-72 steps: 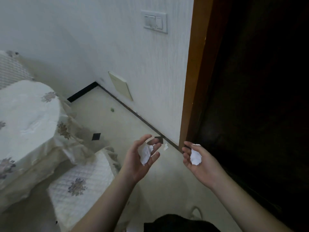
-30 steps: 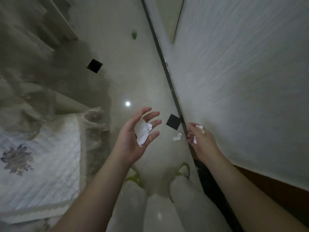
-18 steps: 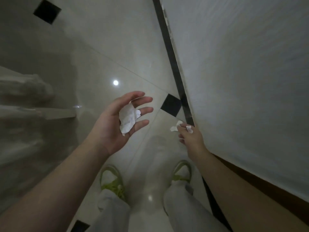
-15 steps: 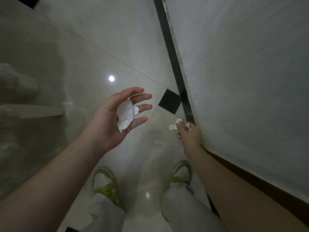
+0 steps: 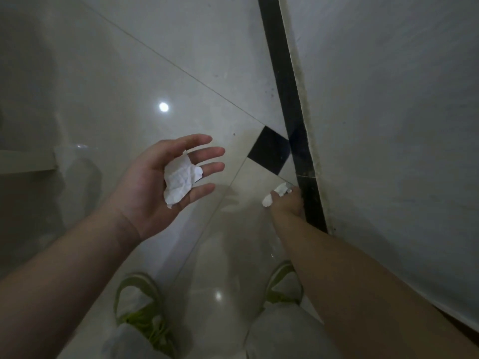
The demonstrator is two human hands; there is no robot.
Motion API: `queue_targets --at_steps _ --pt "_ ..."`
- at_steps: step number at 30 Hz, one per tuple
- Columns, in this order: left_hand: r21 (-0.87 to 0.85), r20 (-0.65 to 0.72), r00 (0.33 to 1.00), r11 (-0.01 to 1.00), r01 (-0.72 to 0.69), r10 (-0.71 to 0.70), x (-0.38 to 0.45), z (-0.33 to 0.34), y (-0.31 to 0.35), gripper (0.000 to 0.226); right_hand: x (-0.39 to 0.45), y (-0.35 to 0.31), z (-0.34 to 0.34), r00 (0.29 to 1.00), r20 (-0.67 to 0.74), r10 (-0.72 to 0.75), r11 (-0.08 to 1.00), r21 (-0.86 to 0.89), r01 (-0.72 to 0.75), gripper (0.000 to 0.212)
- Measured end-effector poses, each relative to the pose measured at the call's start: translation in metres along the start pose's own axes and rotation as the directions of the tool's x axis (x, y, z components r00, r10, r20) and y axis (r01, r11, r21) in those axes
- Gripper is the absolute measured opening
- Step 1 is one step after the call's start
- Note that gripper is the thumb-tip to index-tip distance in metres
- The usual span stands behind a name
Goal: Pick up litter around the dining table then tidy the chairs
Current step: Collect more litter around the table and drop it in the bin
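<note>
Since the earlier frames, the view has tipped from the wall and doorway down to the floor [image 5: 124, 73], and the right hand [image 5: 286, 203] has dropped from chest height to floor level beside the black skirting strip [image 5: 285, 73].

Left hand [image 5: 166, 182]: palm up, fingers straight and relaxed, not clenched. A crumpled white paper [image 5: 181, 181] lies loose across the palm and fingers, cradled rather than pinched.

Right hand: seen from behind at the foot of the wall [image 5: 388, 125], next to a black inset tile [image 5: 269, 154]. Its grip is curled around white paper; a small white scrap [image 5: 272, 196] shows at the fingertips, touching the floor or just off it. Whether this is one scrap or two bunched together cannot be told from this angle.

Judgement: the step in hand is collecting the floor scrap near the wall. To do it well, the fingertips should close fully on the scrap before lifting, since paper already held in that hand could slip as the fingers work. The left palm should stay level so its loose paper does not slide off. Both green shoes [image 5: 140, 304] stand close behind the work area; the feet need no shifting.

Chairs and table are out of view; that part of the task appears not yet begun.
</note>
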State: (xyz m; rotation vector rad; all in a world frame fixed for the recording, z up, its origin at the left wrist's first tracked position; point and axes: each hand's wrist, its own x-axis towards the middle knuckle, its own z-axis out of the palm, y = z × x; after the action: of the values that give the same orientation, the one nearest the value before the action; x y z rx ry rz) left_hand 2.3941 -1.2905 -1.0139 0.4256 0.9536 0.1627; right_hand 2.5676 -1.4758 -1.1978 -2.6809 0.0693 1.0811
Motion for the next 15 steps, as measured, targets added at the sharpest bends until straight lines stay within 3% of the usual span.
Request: queue_targets --at_steps 3,5,7,9,11,15 --pt "-0.026 -0.009 1.000 1.000 0.001 -0.001 -0.006 0.000 0.006 0.028 -0.007 -0.007 -0.007 0.998 0.026 0.061 0.998 0.032 -0.062 0.048" --pt "-0.029 -0.012 1.000 1.000 -0.001 0.000 -0.013 0.002 0.007 0.028 -0.020 -0.018 -0.020 0.993 0.053 0.104 0.954 0.279 -0.114 0.049" --pt "-0.040 -0.017 1.000 0.999 0.000 0.000 -0.027 0.007 0.009 0.028 -0.039 -0.021 -0.034 0.998 0.055 0.001 0.999 0.034 -0.003 0.054" --pt "-0.080 -0.040 0.999 0.997 0.002 -0.005 -0.046 0.015 0.012 0.029 -0.063 -0.032 -0.052 0.993 0.110 0.040 0.953 0.295 -0.071 0.045" --pt "-0.136 -0.069 0.998 0.991 0.001 -0.011 -0.072 0.025 0.017 0.028 -0.090 -0.039 -0.073 0.991 0.128 -0.035 0.971 0.238 0.004 0.036" --pt "-0.239 -0.117 0.993 0.971 -0.010 -0.018 -0.133 0.050 0.031 0.029 -0.160 -0.060 -0.124 0.953 0.288 -0.092 0.944 0.329 -0.009 0.035"
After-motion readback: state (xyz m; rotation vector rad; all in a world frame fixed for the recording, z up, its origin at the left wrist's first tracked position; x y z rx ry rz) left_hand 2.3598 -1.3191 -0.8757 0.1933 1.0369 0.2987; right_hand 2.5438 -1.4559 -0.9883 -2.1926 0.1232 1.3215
